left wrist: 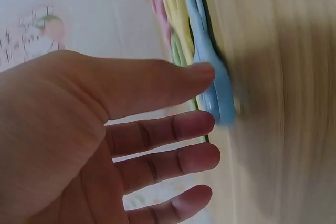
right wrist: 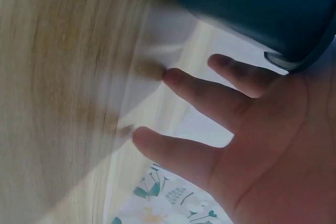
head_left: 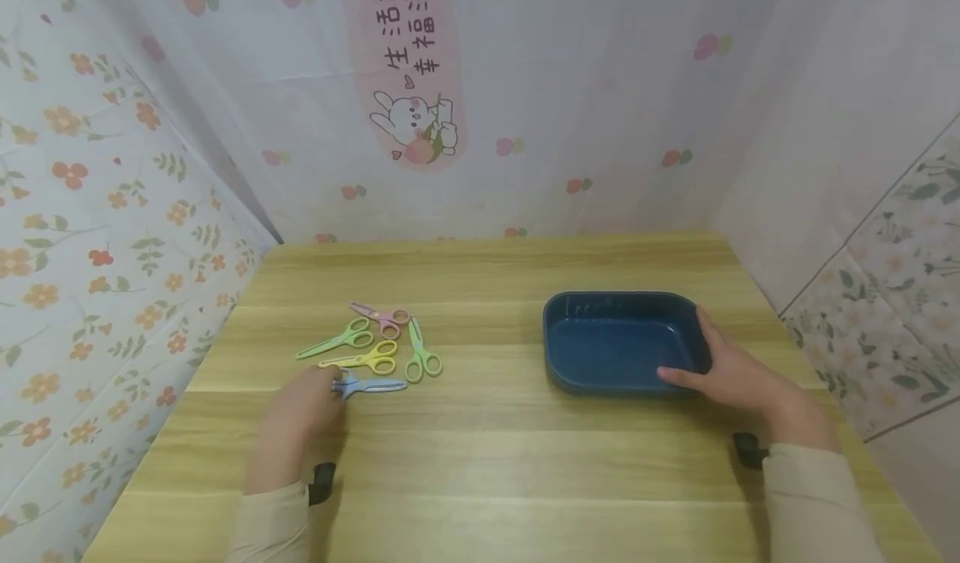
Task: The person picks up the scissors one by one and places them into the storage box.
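My left hand (head_left: 303, 404), slightly blurred in the head view, is at the handle end of the blue scissors (head_left: 371, 385). In the left wrist view its thumb lies against the handles, the other visible fingers stay fairly straight, and an index finger behind the thumb is hidden. Close by lie yellow scissors (head_left: 367, 358), pink scissors (head_left: 382, 318) and two green pairs, one (head_left: 337, 339) on the left and another (head_left: 422, 354) on the right. My right hand (head_left: 738, 375) grips the right end of a dark blue tray (head_left: 615, 388), its thumb over the near rim.
The wooden table (head_left: 480, 463) ends at a fruit-print curtain (head_left: 525, 96) at the back. A flower-print cloth (head_left: 112, 238) hangs on the left, and another patterned wall (head_left: 900, 271) stands on the right. Dark wrist-mounted pieces show beside both sleeves.
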The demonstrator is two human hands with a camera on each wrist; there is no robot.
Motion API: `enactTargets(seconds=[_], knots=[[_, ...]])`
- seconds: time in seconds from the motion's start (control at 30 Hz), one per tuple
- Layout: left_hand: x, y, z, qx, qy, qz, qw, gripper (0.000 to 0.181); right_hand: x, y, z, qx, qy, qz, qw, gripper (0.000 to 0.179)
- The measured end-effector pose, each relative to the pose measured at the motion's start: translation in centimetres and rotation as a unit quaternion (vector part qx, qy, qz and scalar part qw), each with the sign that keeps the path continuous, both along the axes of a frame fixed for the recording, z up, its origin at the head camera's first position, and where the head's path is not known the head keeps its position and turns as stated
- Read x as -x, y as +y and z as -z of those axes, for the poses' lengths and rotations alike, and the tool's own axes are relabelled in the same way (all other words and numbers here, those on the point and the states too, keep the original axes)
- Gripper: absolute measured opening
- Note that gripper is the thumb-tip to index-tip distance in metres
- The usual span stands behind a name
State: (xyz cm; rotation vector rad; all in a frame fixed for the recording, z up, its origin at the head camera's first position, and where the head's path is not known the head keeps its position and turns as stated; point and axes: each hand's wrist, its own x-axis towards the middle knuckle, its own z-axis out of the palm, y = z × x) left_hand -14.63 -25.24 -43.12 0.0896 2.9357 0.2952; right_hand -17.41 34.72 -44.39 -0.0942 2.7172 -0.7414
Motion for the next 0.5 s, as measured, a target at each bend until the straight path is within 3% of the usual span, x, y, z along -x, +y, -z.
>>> enactTargets(seconds=[0.27,0.5], knots=[[0.5,-1.1,0.3,-0.003,-0.012,0.005,0.9999,0.040,-0.5,0.4,-0.2,0.034,-0.033,-0.005,0.9989,0.137],[1.5,-1.6,1.2,-0.015,0.002,0.026,0.9996,0.024,0.2,0.1,-0.8,0.065,-0.084,0.000,0.9943,0.138]])
